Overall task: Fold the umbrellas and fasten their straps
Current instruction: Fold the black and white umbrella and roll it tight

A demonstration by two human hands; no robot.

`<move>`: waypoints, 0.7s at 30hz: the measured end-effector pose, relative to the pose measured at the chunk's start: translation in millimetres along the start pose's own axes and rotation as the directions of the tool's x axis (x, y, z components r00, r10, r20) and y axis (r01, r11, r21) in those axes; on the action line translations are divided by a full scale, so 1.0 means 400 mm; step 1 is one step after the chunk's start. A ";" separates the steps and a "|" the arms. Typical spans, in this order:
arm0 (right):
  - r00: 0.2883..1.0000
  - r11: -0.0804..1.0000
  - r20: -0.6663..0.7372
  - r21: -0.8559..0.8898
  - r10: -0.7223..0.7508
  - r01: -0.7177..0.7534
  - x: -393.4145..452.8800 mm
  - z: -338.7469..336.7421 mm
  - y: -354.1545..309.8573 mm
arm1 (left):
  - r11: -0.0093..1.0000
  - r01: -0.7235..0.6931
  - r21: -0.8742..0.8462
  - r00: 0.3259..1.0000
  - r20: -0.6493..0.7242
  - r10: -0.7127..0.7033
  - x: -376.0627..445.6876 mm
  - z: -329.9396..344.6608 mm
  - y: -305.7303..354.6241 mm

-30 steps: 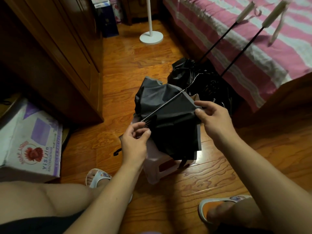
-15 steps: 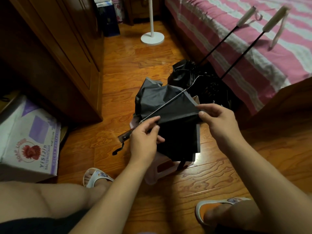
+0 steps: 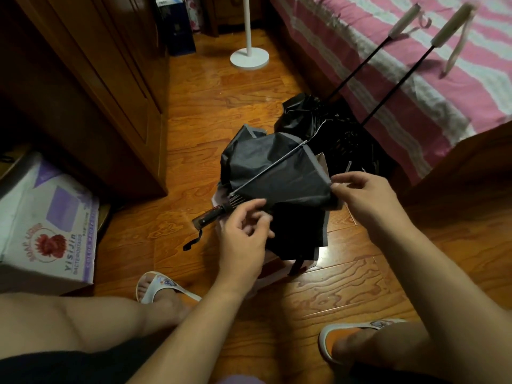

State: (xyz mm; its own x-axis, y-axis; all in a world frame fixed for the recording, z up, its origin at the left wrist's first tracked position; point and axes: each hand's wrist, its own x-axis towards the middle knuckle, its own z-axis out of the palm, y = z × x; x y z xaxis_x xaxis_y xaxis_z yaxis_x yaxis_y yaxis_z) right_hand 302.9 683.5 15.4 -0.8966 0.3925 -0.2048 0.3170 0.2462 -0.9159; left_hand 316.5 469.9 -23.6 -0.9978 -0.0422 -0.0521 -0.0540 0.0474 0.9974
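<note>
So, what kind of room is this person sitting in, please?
Most likely a bedroom in a home. A bed with a pink and white striped cover stands at the right, a dark brown wooden wardrobe at the left, and the glossy orange-brown wooden floor runs between them.

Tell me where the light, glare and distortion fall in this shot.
Head view: dim, warm light; glare on the floor just below the umbrella; the wardrobe side sinks into shadow; wide-angle bending curves the bed and wardrobe edges; the right hand is slightly soft, the left hand sharper.
</note>
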 end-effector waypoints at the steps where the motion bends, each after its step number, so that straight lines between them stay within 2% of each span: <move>1: 0.999 1.000 0.010 0.001 0.031 -0.031 -0.004 -0.003 0.005 | 0.994 0.091 -0.057 0.995 -0.041 -0.094 -0.013 -0.001 -0.009; 2: 0.998 0.998 0.018 0.002 0.059 -0.059 -0.006 -0.004 0.011 | 0.965 0.225 -0.136 0.969 -0.069 -0.236 -0.022 -0.002 -0.018; 3: 0.996 0.996 0.030 -0.001 0.084 -0.084 -0.008 -0.005 0.017 | 0.883 0.389 -0.265 0.910 -0.043 -0.413 -0.028 -0.002 -0.025; 4: 0.994 0.994 0.042 -0.008 0.105 -0.105 -0.011 -0.003 0.021 | 0.739 0.539 -0.403 0.820 0.049 -0.571 -0.029 0.000 -0.026; 5: 0.991 0.992 0.056 -0.021 0.123 -0.122 -0.011 0.000 0.024 | 0.595 0.634 -0.494 0.734 0.144 -0.663 -0.027 0.003 -0.027; 6: 0.988 0.990 0.065 -0.039 0.141 -0.139 -0.012 0.003 0.028 | 0.516 0.671 -0.532 0.691 0.197 -0.695 -0.019 0.005 -0.029; 8: 0.981 0.982 0.068 -0.073 0.181 -0.176 -0.010 0.010 0.040 | 0.553 0.635 -0.539 0.714 0.137 -0.687 0.010 0.016 -0.037; 11: 0.973 0.975 0.074 -0.049 0.220 -0.217 -0.012 0.033 0.063 | 0.679 0.540 -0.498 0.734 -0.116 -0.669 0.061 0.015 -0.048; 13: 0.975 0.980 0.098 -0.016 0.200 -0.200 -0.012 0.062 0.070 | 0.725 0.502 -0.472 0.738 -0.204 -0.644 0.086 0.002 -0.051; 15: 0.977 0.984 0.124 -0.020 0.175 -0.174 -0.001 0.098 0.077 | 0.738 0.514 -0.438 0.748 -0.193 -0.635 0.100 -0.012 -0.048; 17: 0.974 0.985 0.148 -0.016 0.173 -0.172 0.015 0.133 0.084 | 0.716 0.555 -0.425 0.747 -0.126 -0.653 0.106 -0.026 -0.049; 21: 0.967 0.970 0.162 0.112 0.198 -0.217 0.037 0.172 0.080 | 0.672 0.623 -0.401 0.725 -0.029 -0.689 0.108 -0.046 -0.053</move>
State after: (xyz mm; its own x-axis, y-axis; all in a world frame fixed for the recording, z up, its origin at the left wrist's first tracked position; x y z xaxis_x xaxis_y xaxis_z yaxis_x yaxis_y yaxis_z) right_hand 278.7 636.4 -40.8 -0.8542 0.2847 -0.4351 0.4675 0.0542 -0.8823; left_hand 275.4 448.8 -46.0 -0.6846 -0.0919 -0.7231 -0.6415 -0.3951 0.6576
